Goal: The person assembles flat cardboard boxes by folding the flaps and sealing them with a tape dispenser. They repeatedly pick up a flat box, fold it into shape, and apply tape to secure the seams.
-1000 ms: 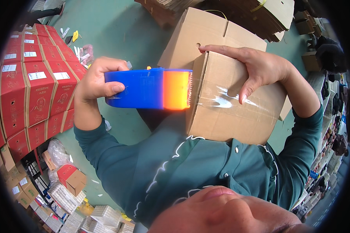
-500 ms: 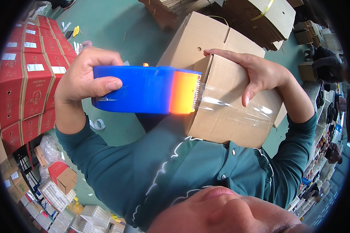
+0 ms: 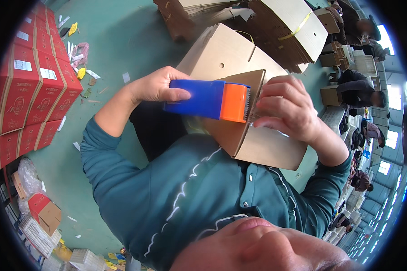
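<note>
Over at ten o'clock stand red boxes [image 3: 49,97]; from eleven, the left hand [image 3: 160,86] grips a tape dispenser [image 3: 201,100], now shifted rightward over the brown box [image 3: 271,151] at three. The right hand [image 3: 287,108], splayed earlier, has curled near the dispenser's teeth [image 3: 247,104], hold unclear; taping seems at the box's edge. Stacked cardboard [image 3: 298,27] crowds one o'clock.

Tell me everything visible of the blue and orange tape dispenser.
The tape dispenser has a plastic-looking blue body and an orange front ending in a serrated edge. The left hand grips its rear end, thumb on the camera-facing side. The serrated edge points toward the right hand, beside the cardboard box; whether edge and box touch is unclear.
</note>
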Tool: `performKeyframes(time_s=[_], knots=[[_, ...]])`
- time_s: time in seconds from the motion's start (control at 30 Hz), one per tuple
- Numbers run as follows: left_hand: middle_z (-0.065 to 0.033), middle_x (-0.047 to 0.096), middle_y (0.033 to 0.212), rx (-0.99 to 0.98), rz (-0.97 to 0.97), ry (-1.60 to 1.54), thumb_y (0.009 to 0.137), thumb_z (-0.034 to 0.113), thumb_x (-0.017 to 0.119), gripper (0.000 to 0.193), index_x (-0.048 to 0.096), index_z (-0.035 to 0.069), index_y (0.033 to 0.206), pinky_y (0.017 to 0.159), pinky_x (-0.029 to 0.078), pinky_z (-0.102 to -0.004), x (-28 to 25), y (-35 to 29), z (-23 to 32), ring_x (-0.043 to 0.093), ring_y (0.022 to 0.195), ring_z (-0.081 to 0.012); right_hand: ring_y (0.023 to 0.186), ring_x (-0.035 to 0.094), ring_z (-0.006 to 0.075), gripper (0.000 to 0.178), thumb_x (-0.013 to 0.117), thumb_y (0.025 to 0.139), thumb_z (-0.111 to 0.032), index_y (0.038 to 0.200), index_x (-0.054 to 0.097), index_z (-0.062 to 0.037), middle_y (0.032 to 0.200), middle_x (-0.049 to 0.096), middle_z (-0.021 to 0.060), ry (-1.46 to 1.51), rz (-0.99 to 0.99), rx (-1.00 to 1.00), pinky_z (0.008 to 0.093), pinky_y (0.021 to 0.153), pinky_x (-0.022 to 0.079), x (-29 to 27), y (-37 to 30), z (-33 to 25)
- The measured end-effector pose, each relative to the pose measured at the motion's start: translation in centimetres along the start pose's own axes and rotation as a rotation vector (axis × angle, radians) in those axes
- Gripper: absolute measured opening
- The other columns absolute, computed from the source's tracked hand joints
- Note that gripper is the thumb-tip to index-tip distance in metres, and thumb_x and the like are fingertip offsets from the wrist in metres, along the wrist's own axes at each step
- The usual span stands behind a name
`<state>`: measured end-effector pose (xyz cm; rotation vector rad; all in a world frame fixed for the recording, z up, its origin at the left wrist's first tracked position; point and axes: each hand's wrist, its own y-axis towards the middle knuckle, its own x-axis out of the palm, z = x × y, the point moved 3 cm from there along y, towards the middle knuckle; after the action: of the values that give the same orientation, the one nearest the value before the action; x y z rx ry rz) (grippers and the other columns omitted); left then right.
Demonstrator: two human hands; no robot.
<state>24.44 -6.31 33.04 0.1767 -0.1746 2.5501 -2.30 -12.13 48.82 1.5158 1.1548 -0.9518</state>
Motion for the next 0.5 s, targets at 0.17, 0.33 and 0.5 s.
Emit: performKeyframes(time_s=[0.17,0.33,0.5], knots=[[0.0026,0.047,0.07,0.104,-0.032,-0.01,0.079,0.046,0.077,0.05,0.06,-0.001,0.078,0.063,0.04,-0.0251,-0.6,0.2,-1.7,0.047,0.07,-0.0069,0.1,0.064,0.0209,0.033,0.081,0.073,-0.023,0.104,0.072,-0.0155,0.104,0.066,0.0024,-0.157,0.05,-0.157,0.0437,0.098,0.045,2.9,0.0,-1.6],[0.0013,0.044,0.069,-0.003,0.06,0.084,0.074,0.046,0.08,0.051,0.054,0.002,0.068,0.062,0.039,-0.0262,-3.9,-2.1,-4.8,0.046,0.068,-0.0085,0.111,0.065,0.025,0.033,0.075,0.083,-0.032,0.108,0.071,-0.0119,0.11,0.069,0.0061,-0.123,-0.112,-0.102,0.0532,0.113,0.032,2.7,0.0,-1.1],[-0.0007,0.056,0.068,-0.092,0.06,0.184,0.08,0.046,0.074,0.048,0.062,0.0,0.073,0.062,0.044,-0.0273,-2.9,-2.0,-3.2,0.052,0.066,-0.009,0.11,0.066,0.0258,0.028,0.07,0.088,-0.03,0.106,0.07,-0.0101,0.108,0.07,0.0075,-0.095,-0.197,-0.076,0.055,0.114,0.03,2.6,1.2,-1.1]])
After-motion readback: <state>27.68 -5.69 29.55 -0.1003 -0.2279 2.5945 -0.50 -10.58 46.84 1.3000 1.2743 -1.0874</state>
